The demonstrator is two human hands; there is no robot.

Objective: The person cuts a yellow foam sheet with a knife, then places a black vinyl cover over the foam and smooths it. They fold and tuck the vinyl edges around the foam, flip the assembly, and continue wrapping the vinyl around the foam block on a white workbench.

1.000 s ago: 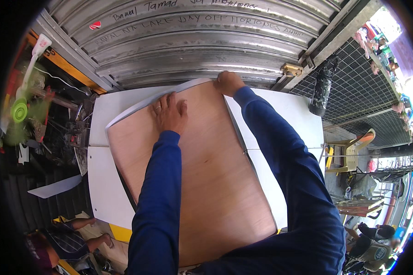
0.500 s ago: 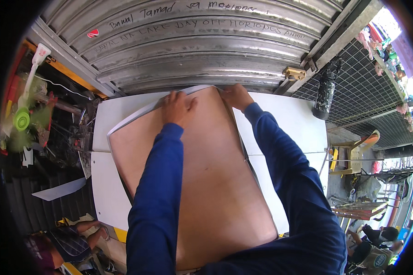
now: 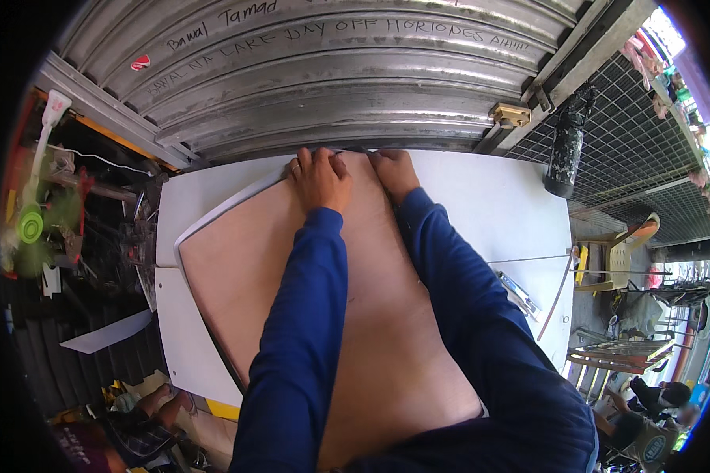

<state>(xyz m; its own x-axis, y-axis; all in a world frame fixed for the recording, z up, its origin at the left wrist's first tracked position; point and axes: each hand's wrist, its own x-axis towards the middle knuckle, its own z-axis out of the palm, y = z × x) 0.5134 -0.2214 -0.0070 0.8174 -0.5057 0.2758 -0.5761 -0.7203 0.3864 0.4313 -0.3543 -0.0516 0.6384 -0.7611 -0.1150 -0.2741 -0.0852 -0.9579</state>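
Observation:
A large brown panel (image 3: 371,331) with a smooth, wood-like face lies on the white tabletop (image 3: 481,205). A pale edging (image 3: 229,202) runs along its far left side, and dark material shows along its right side. My left hand (image 3: 321,180) is on the far edge, its fingers curled over the rim. At the far right corner, my right hand (image 3: 394,173) is closed with its thumb and fingers around the border. A small dark piece shows between the hands; how it joins the panel is hidden.
A metal roll-up shutter (image 3: 339,87) with a brass padlock (image 3: 510,116) stands behind the table. A silver tool (image 3: 519,293) lies by my right forearm. Black cylinder (image 3: 564,150) and yellow chair (image 3: 619,256) are at right. People are at lower left (image 3: 142,430) and lower right (image 3: 647,430).
My left hand has moved right and onto the far edge, its fingers now curled over it. My right hand has shifted slightly left. The silver tool has come into sight beside my right arm.

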